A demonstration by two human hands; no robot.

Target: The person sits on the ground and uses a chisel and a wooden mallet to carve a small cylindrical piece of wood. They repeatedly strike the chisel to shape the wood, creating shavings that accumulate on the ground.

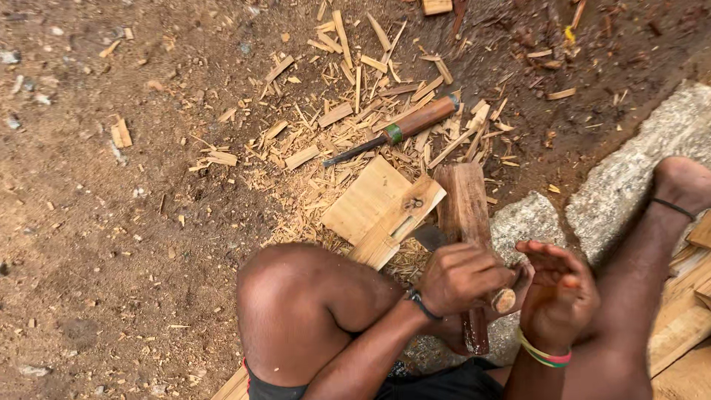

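A chisel (400, 130) with a brown wooden handle and green band lies on a heap of pale wood shavings (348, 111) spread over bare brown dirt ground (111, 244). Just below it rests a flat light-coloured board (366, 198). Rough grey stones (644, 155) sit at the right, with stacked planks (685, 326) beyond.

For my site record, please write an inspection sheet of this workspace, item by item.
Surface: bare dirt ground.
Job's things: upright wood block with chisel blade against it; left hand closed on the wooden handle.
Clutter: wood chips, flat boards, a second chisel.
Grips: right hand open beside the handle.
Cables: nothing seen.
Surroundings: grey stones, planks.
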